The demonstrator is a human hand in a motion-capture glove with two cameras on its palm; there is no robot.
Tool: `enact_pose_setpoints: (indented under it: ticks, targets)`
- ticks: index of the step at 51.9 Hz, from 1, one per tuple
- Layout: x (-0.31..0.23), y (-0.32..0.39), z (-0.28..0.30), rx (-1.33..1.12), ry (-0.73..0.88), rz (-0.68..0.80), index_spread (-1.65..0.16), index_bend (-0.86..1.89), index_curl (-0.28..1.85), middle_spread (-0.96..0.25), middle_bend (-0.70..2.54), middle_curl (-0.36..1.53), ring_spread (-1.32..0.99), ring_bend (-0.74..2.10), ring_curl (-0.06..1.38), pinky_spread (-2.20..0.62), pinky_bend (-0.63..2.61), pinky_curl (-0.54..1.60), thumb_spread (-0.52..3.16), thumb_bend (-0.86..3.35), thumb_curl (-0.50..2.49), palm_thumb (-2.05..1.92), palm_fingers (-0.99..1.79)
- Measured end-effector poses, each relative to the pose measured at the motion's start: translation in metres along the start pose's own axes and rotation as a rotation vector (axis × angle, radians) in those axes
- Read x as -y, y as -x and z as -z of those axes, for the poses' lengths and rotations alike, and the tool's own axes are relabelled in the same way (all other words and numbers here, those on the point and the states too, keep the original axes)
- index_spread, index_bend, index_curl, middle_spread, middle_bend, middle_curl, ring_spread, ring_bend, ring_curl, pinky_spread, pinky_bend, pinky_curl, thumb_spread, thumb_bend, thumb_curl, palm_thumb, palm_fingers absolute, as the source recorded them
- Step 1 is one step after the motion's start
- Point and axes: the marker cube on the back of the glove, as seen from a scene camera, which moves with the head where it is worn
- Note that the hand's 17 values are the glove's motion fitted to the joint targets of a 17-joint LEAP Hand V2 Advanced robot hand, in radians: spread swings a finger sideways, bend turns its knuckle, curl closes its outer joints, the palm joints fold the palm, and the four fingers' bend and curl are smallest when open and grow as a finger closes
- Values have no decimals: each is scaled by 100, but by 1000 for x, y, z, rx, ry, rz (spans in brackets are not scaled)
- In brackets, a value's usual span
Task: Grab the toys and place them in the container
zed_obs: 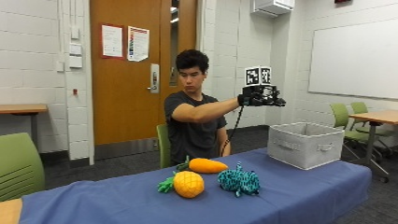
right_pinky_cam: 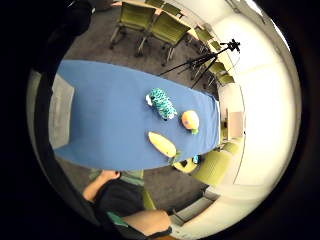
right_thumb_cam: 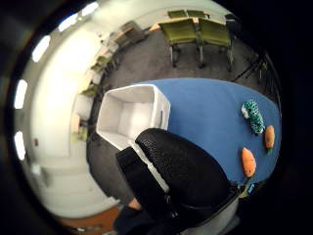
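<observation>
A person seated behind a table draped in a blue cloth (zed_obs: 124, 200) holds the gloved right hand (zed_obs: 261, 97) up at shoulder height, arm stretched toward the right of the frame, above and a little short of the container. From this angle it cannot be told whether the fingers are spread or together; nothing shows in the hand.

Going left to right across the lower middle of the outside view, three toys lie close together on the cloth. A plush pineapple (zed_obs: 188, 184) with green leaves sits nearest the camera. Just behind it lies an orange plush carrot (zed_obs: 208, 165), its green top pointing left. To the right of both rests a teal spotted plush animal (zed_obs: 240, 181).

Further right, near the table's end, stands the light grey fabric container (zed_obs: 304, 143), a handle on its near side, well apart from the toys.

In the thumb side palm view the container (right_thumb_cam: 132, 115) appears open and holding nothing, with the black glove filling the lower middle of the frame. The little finger side palm view looks down on the whole cloth (right_pinky_cam: 115, 115), the three toys grouped toward one end.
</observation>
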Motion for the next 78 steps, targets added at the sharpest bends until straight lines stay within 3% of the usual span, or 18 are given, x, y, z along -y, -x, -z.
enact_pose_setpoints:
  ticks: [13,24,37,56,78]
  targets:
    - [-3,-6,-3,-8,12,14,-15,17,13,-6,25,14,-23,28,10,-9,44,19,94,-9,1,-14,20]
    - [-14,-28,-2,-26,9,32,-17,17,19,-7,26,20,-28,30,14,-11,45,23,107,-9,3,-15,16]
    - [-53,-129,-15,-31,-2,-48,-19,19,25,-9,27,25,-31,30,16,-12,45,27,108,-10,4,-16,14]
    - [-116,-216,-138,20,85,-148,-21,18,33,-10,26,31,-33,29,20,-12,45,30,104,-11,5,-17,13]
    - [-136,-238,-243,9,230,-178,-22,20,40,-10,23,35,-31,17,20,-11,48,34,98,-11,7,-17,3]
